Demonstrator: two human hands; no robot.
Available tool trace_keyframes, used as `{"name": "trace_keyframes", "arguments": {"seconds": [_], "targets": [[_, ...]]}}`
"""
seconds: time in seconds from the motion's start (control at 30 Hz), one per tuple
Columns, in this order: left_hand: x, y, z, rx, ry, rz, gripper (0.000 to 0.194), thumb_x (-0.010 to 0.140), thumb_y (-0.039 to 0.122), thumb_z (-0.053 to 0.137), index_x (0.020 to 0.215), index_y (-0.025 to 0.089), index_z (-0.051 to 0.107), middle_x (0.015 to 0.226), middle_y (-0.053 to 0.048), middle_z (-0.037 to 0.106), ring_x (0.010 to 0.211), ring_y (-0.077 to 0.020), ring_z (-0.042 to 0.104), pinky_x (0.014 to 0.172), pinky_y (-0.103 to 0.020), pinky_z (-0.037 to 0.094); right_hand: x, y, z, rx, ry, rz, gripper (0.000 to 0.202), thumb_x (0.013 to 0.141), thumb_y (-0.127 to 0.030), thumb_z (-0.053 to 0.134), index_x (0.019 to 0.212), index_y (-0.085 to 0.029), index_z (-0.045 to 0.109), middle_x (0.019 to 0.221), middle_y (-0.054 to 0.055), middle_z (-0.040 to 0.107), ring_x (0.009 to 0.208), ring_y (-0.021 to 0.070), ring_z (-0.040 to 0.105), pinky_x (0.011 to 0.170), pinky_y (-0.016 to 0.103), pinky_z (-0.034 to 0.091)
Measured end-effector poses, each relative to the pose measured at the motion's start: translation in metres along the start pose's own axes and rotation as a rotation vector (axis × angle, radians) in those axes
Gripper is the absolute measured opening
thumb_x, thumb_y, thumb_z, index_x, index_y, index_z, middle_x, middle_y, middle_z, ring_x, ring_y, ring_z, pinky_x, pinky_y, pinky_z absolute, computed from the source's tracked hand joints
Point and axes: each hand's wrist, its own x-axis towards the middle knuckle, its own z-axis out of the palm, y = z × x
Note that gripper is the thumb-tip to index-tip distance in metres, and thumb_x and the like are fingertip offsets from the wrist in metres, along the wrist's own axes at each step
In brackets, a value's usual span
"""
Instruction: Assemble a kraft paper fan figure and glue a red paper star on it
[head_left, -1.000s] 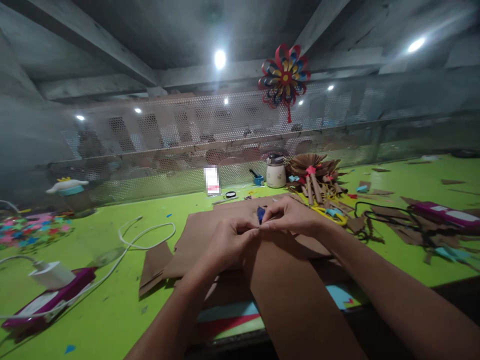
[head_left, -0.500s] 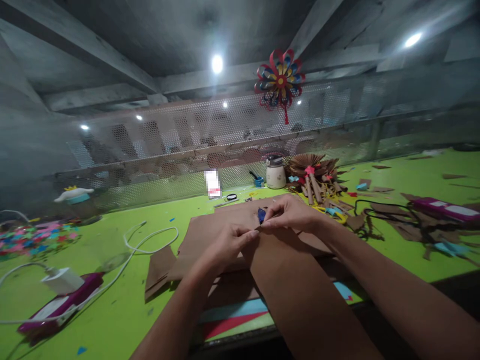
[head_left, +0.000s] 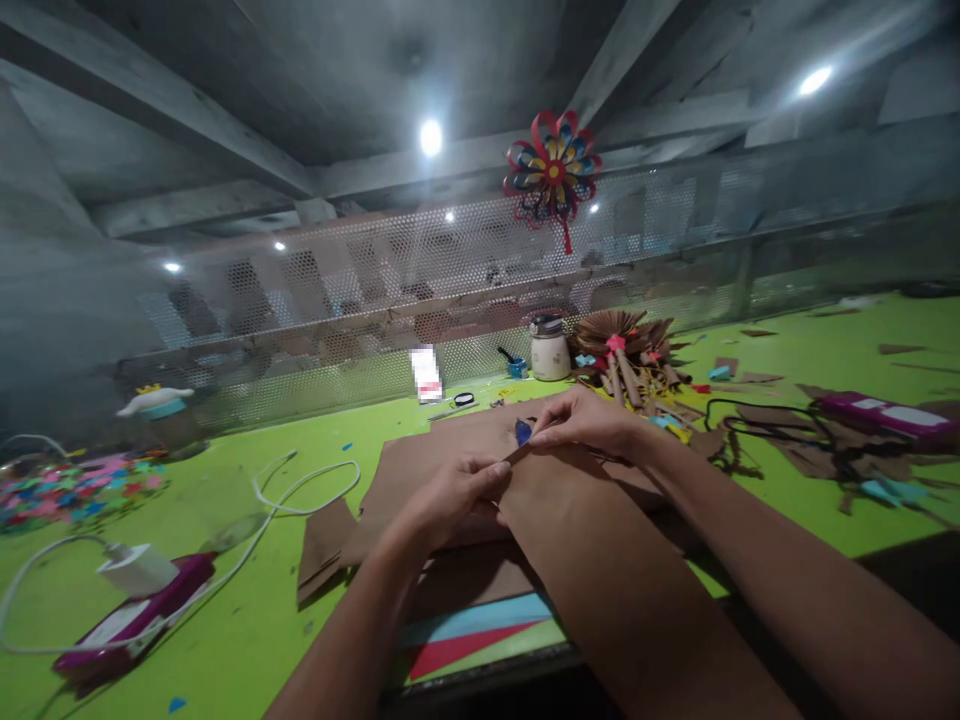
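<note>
A long strip of brown paper [head_left: 622,560] runs from between my hands down past the table's front edge. My left hand [head_left: 461,490] pinches the left corner of its far end. My right hand [head_left: 574,420] pinches the same end farther right, thumb and forefinger together. A short stretch of the paper's edge shows between the two hands. Just beside my right fingertips is a small dark blue thing [head_left: 523,432], too small to make out. Beneath the hands lie stacked brown sheets [head_left: 409,470], with light blue and red paper [head_left: 472,655] under them at the table's front.
Left are a purple power strip [head_left: 135,620] with a white charger and cable, and colourful paper stars [head_left: 82,490]. At the back stand a lidded jar [head_left: 550,352] and pleated brown paper fans [head_left: 619,345]. Scraps, a black cord and a second purple strip [head_left: 885,415] lie right.
My hands have moved slightly apart, the left one shifting left and down along the paper's end, so more of its edge shows. The camera view has shifted slightly.
</note>
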Motion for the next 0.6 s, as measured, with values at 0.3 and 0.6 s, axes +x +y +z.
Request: {"name": "trace_keyframes", "arguments": {"seconds": [0.3,0.6], "targets": [[0.005,-0.001,-0.005,0.112,0.092,0.089,0.032,0.074,0.041,0.057,0.071,0.009,0.063,0.064,-0.004,0.060,0.061,-0.0116,0.052,0.065,-0.027,0.041,0.006,0.014,-0.010,0.223,0.051,0.074,0.025,0.051,-0.027,0.077,0.068,-0.009,0.071,0.055,0.002,0.061,0.051,0.0080,0.047,0.049,0.022,0.034],[0.006,-0.001,-0.008,0.086,0.219,0.140,0.027,0.072,0.038,0.059,0.071,0.012,0.062,0.065,-0.003,0.060,0.061,-0.0120,0.053,0.065,-0.028,0.042,0.011,0.020,-0.010,0.321,0.045,0.092,0.033,0.056,-0.034,0.074,0.075,-0.008,0.070,0.055,0.001,0.058,0.047,0.0060,0.042,0.045,0.021,0.030]]}}
